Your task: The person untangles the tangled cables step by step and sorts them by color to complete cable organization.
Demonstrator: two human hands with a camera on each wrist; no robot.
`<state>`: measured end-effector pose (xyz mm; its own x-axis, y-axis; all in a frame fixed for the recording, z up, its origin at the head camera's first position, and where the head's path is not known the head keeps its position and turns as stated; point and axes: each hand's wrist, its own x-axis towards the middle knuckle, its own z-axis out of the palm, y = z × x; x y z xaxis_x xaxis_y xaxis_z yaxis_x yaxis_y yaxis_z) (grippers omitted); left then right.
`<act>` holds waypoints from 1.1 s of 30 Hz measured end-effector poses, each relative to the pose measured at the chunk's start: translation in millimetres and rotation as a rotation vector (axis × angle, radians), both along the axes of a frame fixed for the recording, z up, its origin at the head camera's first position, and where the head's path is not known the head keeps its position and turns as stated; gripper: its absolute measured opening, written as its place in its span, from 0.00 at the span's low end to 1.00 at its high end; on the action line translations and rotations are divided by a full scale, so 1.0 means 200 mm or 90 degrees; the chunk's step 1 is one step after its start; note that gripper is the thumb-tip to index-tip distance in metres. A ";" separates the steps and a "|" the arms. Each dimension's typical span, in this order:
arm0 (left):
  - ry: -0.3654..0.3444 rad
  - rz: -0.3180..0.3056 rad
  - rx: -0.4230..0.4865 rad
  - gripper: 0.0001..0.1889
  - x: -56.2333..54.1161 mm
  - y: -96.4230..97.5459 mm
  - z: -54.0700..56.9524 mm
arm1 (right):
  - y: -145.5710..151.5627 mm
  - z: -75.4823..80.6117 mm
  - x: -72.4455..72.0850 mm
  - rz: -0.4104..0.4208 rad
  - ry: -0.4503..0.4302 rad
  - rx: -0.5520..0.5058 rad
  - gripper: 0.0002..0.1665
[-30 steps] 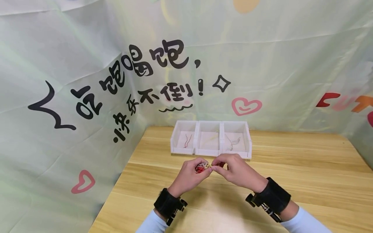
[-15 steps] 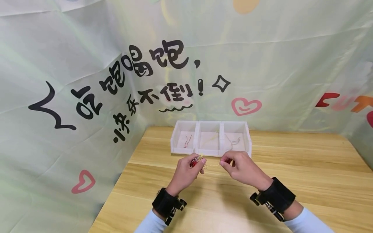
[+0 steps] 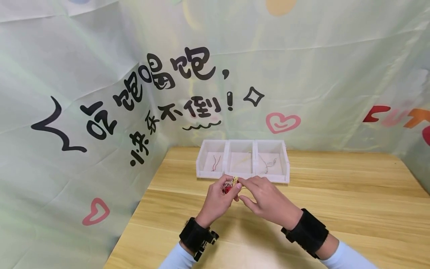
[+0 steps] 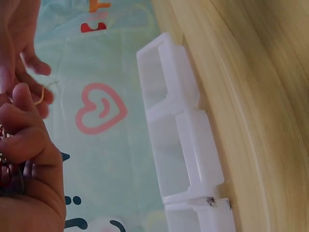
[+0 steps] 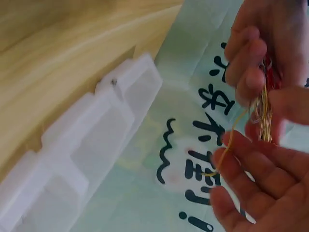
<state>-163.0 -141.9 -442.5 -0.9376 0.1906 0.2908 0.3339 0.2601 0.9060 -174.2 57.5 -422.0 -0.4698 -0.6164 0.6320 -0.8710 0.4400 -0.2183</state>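
Note:
My left hand (image 3: 218, 200) grips a tangled bundle of thin strings (image 3: 228, 186) in red, white and yellow, partly hidden by the fingers and thumb. Close beside it, my right hand (image 3: 270, 201) has its index fingertip at the yellow part of the bundle, with the thumb held apart below. In the right wrist view, a loose yellow string (image 5: 231, 137) trails from the bundle across the right hand's fingers (image 5: 246, 169), which are loosely spread. The left wrist view shows the yellow end (image 4: 42, 94) against those fingers.
Three joined white bins stand behind the hands. Red strings (image 3: 215, 163) lie in the left bin (image 3: 211, 174), pale yellow string in the middle bin (image 3: 240, 175), whitish strings (image 3: 270, 163) in the right bin (image 3: 285, 168). A printed curtain (image 3: 319, 82) borders the wooden table (image 3: 346, 194).
My right hand first drew a yellow string out to the right of the bundle, then came back left to it, thumb and index finger now apart. My left hand keeps its grip.

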 end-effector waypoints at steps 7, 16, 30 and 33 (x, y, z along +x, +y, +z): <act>0.012 -0.007 0.044 0.14 0.01 0.01 0.00 | -0.05 -0.04 0.01 0.006 -0.143 -0.035 0.19; 0.056 0.029 0.036 0.15 0.00 -0.01 0.00 | -0.03 -0.06 0.00 -0.007 -0.194 -0.102 0.10; 0.053 0.102 0.065 0.13 -0.01 -0.09 -0.02 | 0.15 -0.08 -0.02 -0.006 -0.250 -0.199 0.11; 0.036 0.117 0.121 0.16 -0.01 -0.11 -0.01 | 0.20 -0.08 -0.02 -0.028 -0.245 -0.215 0.13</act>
